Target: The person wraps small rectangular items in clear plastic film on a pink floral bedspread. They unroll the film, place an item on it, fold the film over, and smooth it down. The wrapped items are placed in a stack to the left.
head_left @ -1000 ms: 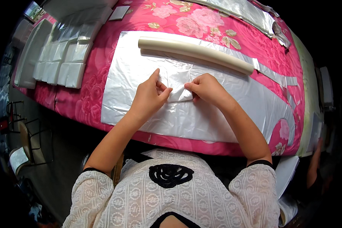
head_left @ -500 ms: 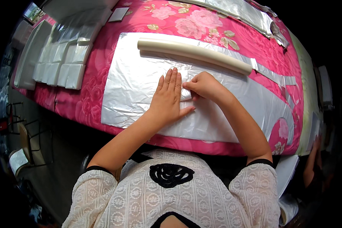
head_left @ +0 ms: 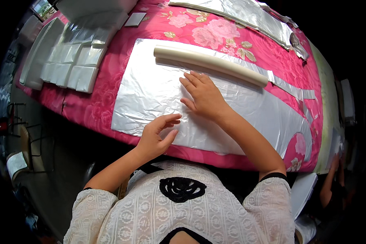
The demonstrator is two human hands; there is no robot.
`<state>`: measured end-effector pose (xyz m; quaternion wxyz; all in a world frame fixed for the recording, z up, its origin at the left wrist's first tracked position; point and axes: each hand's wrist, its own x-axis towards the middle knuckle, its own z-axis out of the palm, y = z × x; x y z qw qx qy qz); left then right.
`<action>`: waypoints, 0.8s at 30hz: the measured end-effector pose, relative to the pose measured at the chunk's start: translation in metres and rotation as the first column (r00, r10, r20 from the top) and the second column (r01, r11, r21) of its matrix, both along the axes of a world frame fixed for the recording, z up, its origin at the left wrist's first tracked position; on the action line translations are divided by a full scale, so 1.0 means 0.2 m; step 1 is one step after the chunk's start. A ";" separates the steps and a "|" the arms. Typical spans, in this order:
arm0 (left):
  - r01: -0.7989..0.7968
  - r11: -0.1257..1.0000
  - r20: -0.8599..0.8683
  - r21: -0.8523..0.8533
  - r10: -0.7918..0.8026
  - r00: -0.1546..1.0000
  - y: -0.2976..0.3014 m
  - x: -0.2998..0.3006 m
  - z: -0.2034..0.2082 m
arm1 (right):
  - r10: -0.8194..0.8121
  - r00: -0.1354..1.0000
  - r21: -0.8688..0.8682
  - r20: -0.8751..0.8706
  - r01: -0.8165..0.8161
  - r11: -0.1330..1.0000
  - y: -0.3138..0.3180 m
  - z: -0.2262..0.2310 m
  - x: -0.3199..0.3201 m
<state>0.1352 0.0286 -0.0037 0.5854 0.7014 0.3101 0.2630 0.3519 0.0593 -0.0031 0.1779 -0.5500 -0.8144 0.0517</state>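
Observation:
Before me a large stack of thin, shiny, whitish plastic sheeting (head_left: 144, 97) lies flat, its surface wrinkled. My right hand (head_left: 201, 91) is over the middle of it, palm down with fingers apart, holding nothing. Lower and to the left, my left hand (head_left: 157, 134) hovers at the near part of the sheeting, fingers loosely curved and thumb apart, also holding nothing. Whether either hand touches the plastic is hard to tell. A cream-coloured tube (head_left: 209, 64) lies along the far side of the sheeting, just beyond my right hand.
A pink flowered cloth (head_left: 110, 77) covers the table. Packs of clear plastic bags (head_left: 82, 77) stand in rows at the left, beside a pale tray (head_left: 40, 57). More folded sheeting (head_left: 248, 18) lies at the far edge. Cut strips (head_left: 290, 87) trail at the right, near another person's arm (head_left: 328, 185).
My right hand has let go of the plastic it was pinching and spread its fingers. My left hand has lifted from the sheeting and drawn back toward me.

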 end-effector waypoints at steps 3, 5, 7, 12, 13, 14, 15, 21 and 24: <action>-0.067 0.796 -0.034 -0.601 0.059 0.998 -0.16 -0.24 -0.02 | -0.044 0.999 -0.058 0.014 0.045 0.997 -0.01 -0.09 -0.15; -0.177 0.658 -0.137 -0.732 0.113 0.984 -0.25 -0.35 -0.05 | -0.037 0.997 -0.142 -0.067 0.027 0.989 -0.07 -0.10 -0.30; -0.277 0.474 -0.166 -0.836 0.263 0.950 -0.33 -0.41 -0.08 | 0.012 0.982 -0.172 -0.186 -0.044 0.984 -0.16 -0.11 -0.49; -0.431 0.446 -0.228 -0.785 0.439 0.869 -0.34 -0.45 -0.14 | 0.336 0.881 -0.277 -0.334 -0.432 0.858 -0.32 -0.06 -0.73; -0.438 0.554 -0.230 -0.708 0.406 0.884 -0.33 -0.47 -0.14 | 0.368 0.870 -0.243 -0.327 -0.454 0.857 -0.32 -0.04 -0.75; -0.437 0.705 -0.297 -0.559 0.322 0.899 -0.31 -0.50 -0.12 | 0.400 0.877 -0.233 -0.264 -0.461 0.856 -0.30 -0.02 -0.74; -0.399 0.829 -0.379 -0.392 0.249 0.891 -0.29 -0.53 -0.10 | 0.430 0.880 -0.223 -0.201 -0.468 0.855 -0.27 0.01 -0.71; -0.356 0.926 -0.370 0.128 0.378 0.849 -0.15 -0.52 0.12 | 0.486 0.867 -0.177 -0.114 -0.499 0.849 -0.07 0.13 -0.54; -0.378 0.861 -0.272 0.339 0.475 0.837 -0.09 -0.55 0.15 | 0.312 0.901 -0.233 -0.303 -0.387 0.892 0.16 0.19 -0.44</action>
